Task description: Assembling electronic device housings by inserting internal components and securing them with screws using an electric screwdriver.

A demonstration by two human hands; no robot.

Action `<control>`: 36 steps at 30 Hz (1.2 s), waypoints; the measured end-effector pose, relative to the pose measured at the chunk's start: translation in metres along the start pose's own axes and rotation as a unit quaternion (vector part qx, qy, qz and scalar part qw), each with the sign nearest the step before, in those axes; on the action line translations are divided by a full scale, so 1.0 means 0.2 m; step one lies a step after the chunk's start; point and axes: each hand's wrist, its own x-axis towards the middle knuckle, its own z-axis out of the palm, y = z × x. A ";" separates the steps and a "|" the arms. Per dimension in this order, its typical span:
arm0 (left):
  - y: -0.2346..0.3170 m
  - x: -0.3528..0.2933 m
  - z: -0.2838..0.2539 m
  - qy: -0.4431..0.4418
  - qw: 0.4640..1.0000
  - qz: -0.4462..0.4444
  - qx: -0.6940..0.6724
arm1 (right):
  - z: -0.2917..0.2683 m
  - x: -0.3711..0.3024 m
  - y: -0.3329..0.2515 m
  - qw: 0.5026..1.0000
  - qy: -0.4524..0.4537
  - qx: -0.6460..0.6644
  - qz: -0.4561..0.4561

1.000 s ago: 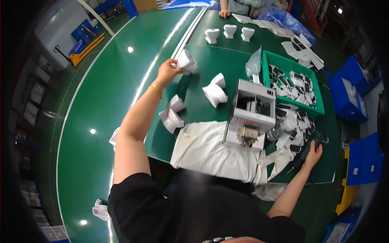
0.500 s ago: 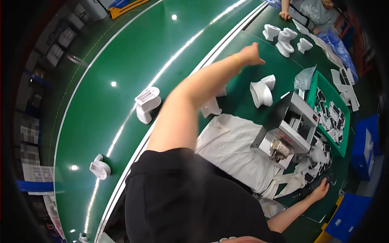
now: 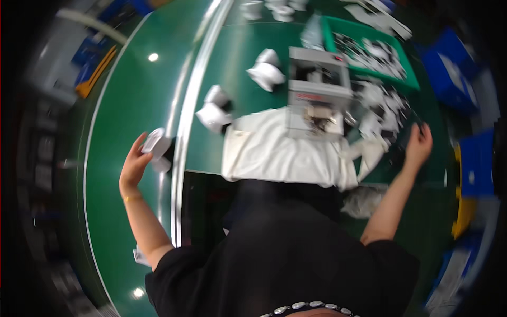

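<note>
At the left, my left hand [image 3: 136,162] has its thumb and fingers around the edge of a white curved plastic part [image 3: 157,142], which stands on the green belt [image 3: 121,105]. My right hand [image 3: 420,142] is at the right of the table, its fingers bent together beside a heap of black and white pieces [image 3: 383,111]; a dark thing shows at the fingertips, too blurred to name. Two more white curved parts, one near [image 3: 214,113] and one farther off [image 3: 266,73], stand on the table between the belt and a grey box-shaped machine [image 3: 319,90].
White cloth [image 3: 285,153] covers the table's near edge in front of the machine. Behind the heap stands a green tray [image 3: 409,76] full of small black and white pieces. Several white parts [image 3: 282,13] stand at the far edge. Blue bins [image 3: 478,164] line the right side.
My left hand has come back from over the far table to the white part on the belt and closed on it. My right hand stays by the heap. The whole view has turned.
</note>
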 end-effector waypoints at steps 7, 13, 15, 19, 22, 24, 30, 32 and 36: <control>0.07 0.21 0.19 0.058 0.985 0.005 0.161 | 0.10 -0.19 -0.32 0.976 -0.077 -0.069 -0.190; 0.00 0.35 0.27 0.059 0.978 0.034 0.199 | 0.20 -0.38 -0.53 0.951 -0.222 -0.210 -0.055; 0.01 0.37 0.28 0.106 0.947 0.011 0.302 | 0.24 -0.42 -0.47 0.942 -0.192 -0.261 -0.088; 0.08 0.26 0.43 0.229 0.953 0.120 0.158 | 0.19 -0.40 -0.44 0.960 -0.234 -0.154 -0.015; 0.18 0.10 0.66 0.129 0.967 0.219 -0.009 | 0.16 -0.35 -0.32 0.962 -0.270 0.032 0.038; 0.25 0.01 0.90 0.078 0.967 0.236 -0.052 | 0.12 -0.37 -0.39 0.958 -0.271 0.086 0.046; 0.27 0.00 1.48 -0.129 0.956 0.199 -0.176 | -0.05 -0.52 -0.74 0.930 -0.262 0.257 -0.032; 0.27 -0.01 1.60 -0.178 0.951 0.188 -0.167 | -0.04 -0.58 -0.83 0.922 -0.266 0.277 -0.049; 0.18 -0.01 1.73 -0.193 0.947 0.248 -0.060 | -0.09 -0.62 -0.96 0.885 -0.366 0.242 -0.156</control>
